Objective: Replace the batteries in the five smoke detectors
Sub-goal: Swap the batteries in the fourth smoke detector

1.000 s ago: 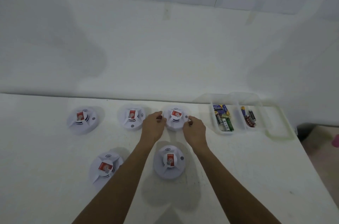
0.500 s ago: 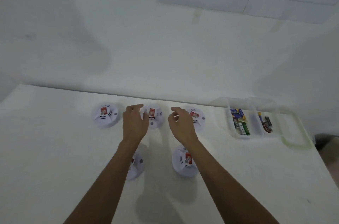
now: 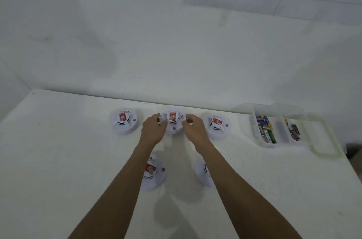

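On the white table [image 3: 58, 160], the back row's middle smoke detector [image 3: 172, 120] is gripped.
A clear tray [image 3: 282, 133] of batteries [image 3: 264, 127] is set far right; the detector's sides are clasped by curled fingers of the left hand [image 3: 153, 130] and right hand [image 3: 194, 131].

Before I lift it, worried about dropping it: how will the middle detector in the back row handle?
The middle detector is a rigid-looking plastic disc, so probably stiff and light. Its smooth white shell may be slippery. Flat and wide, it seems unlikely to tip or roll.
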The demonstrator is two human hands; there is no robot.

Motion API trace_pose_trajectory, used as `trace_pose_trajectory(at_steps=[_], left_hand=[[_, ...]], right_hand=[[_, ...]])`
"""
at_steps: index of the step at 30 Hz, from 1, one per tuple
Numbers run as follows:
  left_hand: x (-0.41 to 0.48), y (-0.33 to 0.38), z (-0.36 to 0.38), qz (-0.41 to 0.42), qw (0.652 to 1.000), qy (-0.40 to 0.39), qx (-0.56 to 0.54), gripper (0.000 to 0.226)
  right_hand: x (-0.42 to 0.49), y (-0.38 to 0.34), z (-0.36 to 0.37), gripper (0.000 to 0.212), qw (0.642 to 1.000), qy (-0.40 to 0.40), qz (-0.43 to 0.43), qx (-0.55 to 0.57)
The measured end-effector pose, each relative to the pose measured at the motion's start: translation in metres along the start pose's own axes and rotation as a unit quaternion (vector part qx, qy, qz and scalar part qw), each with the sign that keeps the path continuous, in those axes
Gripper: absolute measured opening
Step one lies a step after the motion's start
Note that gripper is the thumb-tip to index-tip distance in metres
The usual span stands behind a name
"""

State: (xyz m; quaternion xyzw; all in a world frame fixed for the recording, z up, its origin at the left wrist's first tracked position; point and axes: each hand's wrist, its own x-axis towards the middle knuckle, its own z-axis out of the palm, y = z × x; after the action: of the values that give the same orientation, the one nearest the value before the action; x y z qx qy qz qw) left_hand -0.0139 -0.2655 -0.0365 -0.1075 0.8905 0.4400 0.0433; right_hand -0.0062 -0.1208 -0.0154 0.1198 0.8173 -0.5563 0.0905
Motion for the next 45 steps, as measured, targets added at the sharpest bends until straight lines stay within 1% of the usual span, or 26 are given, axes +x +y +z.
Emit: trace_pose_trajectory(at_steps=[2, 4, 6, 11, 13, 14, 16, 18, 20, 21, 24, 25, 26, 28, 30, 32, 33, 35, 37, 38, 40, 43, 45], left_hand=[[-0.006, 0.008, -0.007, 0.002, 0.999, 0.007, -0.036, 0.046], [-0.012, 0.016, -0.013, 0.026, 0.997, 0.011, -0.067, 0.041], [-0.023, 0.026, -0.019, 0.042, 0.995, 0.017, -0.090, 0.037], [-0.068, 0.048, -0.030, 0.039, 0.981, 0.049, -0.182, 0.026], [-0.089, 0.054, -0.033, 0.044, 0.976, 0.044, -0.209, 0.025], [-0.099, 0.056, -0.035, 0.047, 0.974, 0.040, -0.220, 0.028], [-0.118, 0.061, -0.037, 0.045, 0.969, 0.022, -0.243, 0.045], [-0.139, 0.065, -0.035, 0.033, 0.955, -0.011, -0.293, 0.064], [-0.157, 0.069, -0.031, 0.014, 0.938, -0.041, -0.344, 0.073], [-0.163, 0.068, -0.029, 0.006, 0.929, -0.057, -0.366, 0.069], [-0.183, 0.070, -0.027, 0.011, 0.899, -0.088, -0.429, 0.025], [-0.189, 0.072, -0.028, 0.008, 0.891, -0.082, -0.447, 0.017], [-0.197, 0.076, -0.030, 0.002, 0.885, -0.079, -0.459, 0.014], [-0.210, 0.083, -0.031, 0.006, 0.870, -0.123, -0.477, 0.024], [-0.222, 0.090, -0.035, -0.006, 0.842, -0.160, -0.515, 0.030], [-0.228, 0.092, -0.039, -0.032, 0.815, -0.163, -0.555, 0.039], [-0.232, 0.092, -0.039, -0.032, 0.806, -0.172, -0.566, 0.047], [-0.240, 0.092, -0.040, -0.036, 0.780, -0.198, -0.592, 0.057], [-0.248, 0.090, -0.040, -0.044, 0.748, -0.220, -0.625, 0.059], [-0.251, 0.089, -0.040, -0.048, 0.732, -0.225, -0.642, 0.059], [-0.255, 0.085, -0.039, -0.054, 0.716, -0.235, -0.655, 0.063], [-0.260, 0.078, -0.043, -0.065, 0.689, -0.269, -0.669, 0.059], [-0.263, 0.075, -0.045, -0.065, 0.677, -0.291, -0.673, 0.059]], right_hand=[[-0.004, -0.003, -0.002, 0.023, 0.996, 0.019, 0.010, 0.084], [-0.010, -0.009, -0.008, 0.020, 0.987, 0.040, 0.008, 0.155], [-0.019, -0.017, -0.016, 0.019, 0.978, 0.047, 0.000, 0.202], [-0.063, -0.031, -0.039, 0.019, 0.963, 0.022, -0.040, 0.267], [-0.084, -0.033, -0.047, 0.023, 0.958, 0.016, -0.054, 0.282], [-0.094, -0.032, -0.052, 0.024, 0.957, 0.016, -0.061, 0.284], [-0.115, -0.030, -0.060, 0.024, 0.957, 0.008, -0.083, 0.279], [-0.136, -0.026, -0.063, 0.027, 0.962, 0.006, -0.110, 0.249], [-0.154, -0.022, -0.062, 0.037, 0.976, 0.025, -0.132, 0.173], [-0.163, -0.020, -0.061, 0.038, 0.979, 0.032, -0.142, 0.140], [-0.188, -0.014, -0.060, 0.043, 0.984, 0.039, -0.150, 0.086], [-0.197, -0.012, -0.060, 0.048, 0.984, 0.041, -0.160, 0.072], [-0.206, -0.010, -0.060, 0.051, 0.981, 0.046, -0.181, 0.053], [-0.223, -0.009, -0.060, 0.054, 0.965, 0.072, -0.251, 0.010], [-0.236, -0.011, -0.063, 0.052, 0.952, 0.092, -0.291, -0.012], [-0.248, -0.015, -0.067, 0.041, 0.947, 0.100, -0.305, -0.012], [-0.253, -0.016, -0.069, 0.037, 0.944, 0.112, -0.310, -0.014], [-0.263, -0.017, -0.071, 0.037, 0.939, 0.147, -0.308, -0.038], [-0.273, -0.019, -0.071, 0.040, 0.937, 0.159, -0.302, -0.068], [-0.277, -0.020, -0.072, 0.041, 0.936, 0.155, -0.304, -0.084], [-0.286, -0.023, -0.078, 0.042, 0.922, 0.136, -0.332, -0.144], [-0.294, -0.026, -0.090, 0.046, 0.882, 0.087, -0.380, -0.265], [-0.294, -0.026, -0.097, 0.046, 0.861, 0.078, -0.399, -0.305]])
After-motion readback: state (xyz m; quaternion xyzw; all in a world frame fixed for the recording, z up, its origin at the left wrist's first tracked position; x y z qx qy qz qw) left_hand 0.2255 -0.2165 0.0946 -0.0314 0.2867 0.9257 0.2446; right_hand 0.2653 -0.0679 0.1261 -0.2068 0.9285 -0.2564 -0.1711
